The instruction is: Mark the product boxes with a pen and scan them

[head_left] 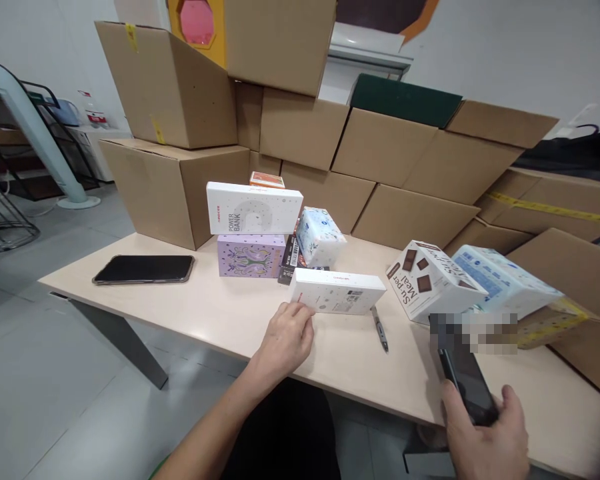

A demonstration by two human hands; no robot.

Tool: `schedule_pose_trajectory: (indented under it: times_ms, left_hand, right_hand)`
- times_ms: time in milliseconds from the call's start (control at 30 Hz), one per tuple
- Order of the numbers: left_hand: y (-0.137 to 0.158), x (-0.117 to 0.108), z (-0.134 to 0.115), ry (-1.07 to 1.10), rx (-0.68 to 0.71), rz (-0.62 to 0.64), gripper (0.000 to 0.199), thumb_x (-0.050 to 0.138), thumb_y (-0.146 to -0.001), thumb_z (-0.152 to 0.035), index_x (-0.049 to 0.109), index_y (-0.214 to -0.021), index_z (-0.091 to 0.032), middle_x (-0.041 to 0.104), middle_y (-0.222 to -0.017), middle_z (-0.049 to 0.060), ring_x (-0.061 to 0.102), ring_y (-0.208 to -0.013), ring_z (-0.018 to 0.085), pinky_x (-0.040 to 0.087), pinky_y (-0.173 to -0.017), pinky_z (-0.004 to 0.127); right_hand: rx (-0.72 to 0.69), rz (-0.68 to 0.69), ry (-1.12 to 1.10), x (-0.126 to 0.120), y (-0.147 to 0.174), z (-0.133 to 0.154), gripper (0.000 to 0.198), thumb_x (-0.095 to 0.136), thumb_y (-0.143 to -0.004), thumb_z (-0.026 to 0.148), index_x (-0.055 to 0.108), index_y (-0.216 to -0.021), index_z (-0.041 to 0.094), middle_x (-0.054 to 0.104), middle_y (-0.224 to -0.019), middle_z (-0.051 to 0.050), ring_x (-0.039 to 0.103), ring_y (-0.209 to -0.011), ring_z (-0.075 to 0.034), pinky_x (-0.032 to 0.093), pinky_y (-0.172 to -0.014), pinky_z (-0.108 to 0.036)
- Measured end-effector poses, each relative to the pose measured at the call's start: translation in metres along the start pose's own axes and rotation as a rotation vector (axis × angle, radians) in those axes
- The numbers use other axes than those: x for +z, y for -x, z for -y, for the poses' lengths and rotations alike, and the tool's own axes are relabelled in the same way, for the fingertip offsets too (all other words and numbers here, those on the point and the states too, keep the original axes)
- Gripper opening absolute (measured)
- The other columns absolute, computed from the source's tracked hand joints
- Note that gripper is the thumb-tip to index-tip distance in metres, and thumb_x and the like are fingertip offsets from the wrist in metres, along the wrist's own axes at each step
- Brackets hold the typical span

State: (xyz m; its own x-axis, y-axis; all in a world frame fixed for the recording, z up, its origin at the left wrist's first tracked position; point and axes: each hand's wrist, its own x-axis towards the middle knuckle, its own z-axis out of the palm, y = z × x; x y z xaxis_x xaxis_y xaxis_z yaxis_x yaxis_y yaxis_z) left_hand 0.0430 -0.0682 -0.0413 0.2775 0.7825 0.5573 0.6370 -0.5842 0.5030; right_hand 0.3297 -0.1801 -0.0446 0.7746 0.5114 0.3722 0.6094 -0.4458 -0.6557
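Observation:
At the table's front, my left hand [287, 337] has its fingers curled against the lower left corner of a slim white box [339, 292], which stands on its long edge. Held in my right hand [487, 440] is a dark smartphone [467, 380], thumb on one side and fingers on the other. Its upper part is covered by a pixelated patch. A pen [379, 331] lies between the hands. Behind, a white power bank box [255, 210] rests on a purple patterned box [251, 256], beside a blue-and-white tissue pack [321, 237].
Another phone [144, 269] lies flat at the table's left. To the right stand a Su-per Meal box [433, 283] and a light blue pack [505, 280]. Stacked cardboard cartons [325, 200] line the back. The table's front edge [220, 345] runs below my left hand.

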Motion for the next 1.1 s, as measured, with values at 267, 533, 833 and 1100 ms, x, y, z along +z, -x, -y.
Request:
schedule_pose_trajectory:
  times_ms: [267,533,833,1100]
  left_hand:
    - [-0.005,-0.003,-0.009,0.521,-0.165,-0.065,0.024,0.054,-0.095,-0.025,0.071,-0.111,-0.018,0.075,-0.106,0.011,0.068,-0.1,0.024,0.053,-0.091,0.039]
    - [-0.034,0.001,-0.052,1.629,-0.423,-0.128,0.052,0.064,-0.089,-0.057,0.071,-0.121,-0.016,0.072,-0.122,0.013,0.068,-0.111,0.026,0.052,-0.097,0.037]
    - [-0.045,0.005,-0.056,1.991,-0.569,-0.06,0.049,0.057,-0.094,-0.054,0.072,-0.117,-0.014,0.075,-0.117,0.012,0.069,-0.113,0.03,0.05,-0.104,0.045]
    - [-0.05,-0.002,-0.052,2.032,-0.733,-0.07,0.041,0.046,-0.101,-0.042,0.072,-0.115,-0.013,0.077,-0.112,0.01,0.069,-0.115,0.025,0.046,-0.11,0.04]
  right_hand:
    - [-0.27,-0.146,-0.588,0.042,0.048,0.03,0.101,0.077,-0.073,0.051,0.031,-0.155,0.012,0.049,-0.147,-0.023,0.051,-0.133,-0.04,0.041,-0.107,-0.065]
    - [-0.798,-0.209,-0.515,0.075,0.078,0.096,0.086,0.075,-0.082,0.038,0.033,-0.154,0.016,0.048,-0.142,-0.024,0.05,-0.131,-0.038,0.047,-0.1,-0.065]
    - [-0.876,-0.25,-0.44,0.073,0.079,0.105,0.091,0.078,-0.079,0.036,0.033,-0.154,0.011,0.053,-0.133,-0.027,0.055,-0.122,-0.039,0.053,-0.09,-0.063]
    - [-0.849,-0.204,-0.406,0.073,0.081,0.107,0.092,0.077,-0.08,0.04,0.032,-0.154,0.009,0.056,-0.134,-0.027,0.057,-0.123,-0.038,0.054,-0.092,-0.061]
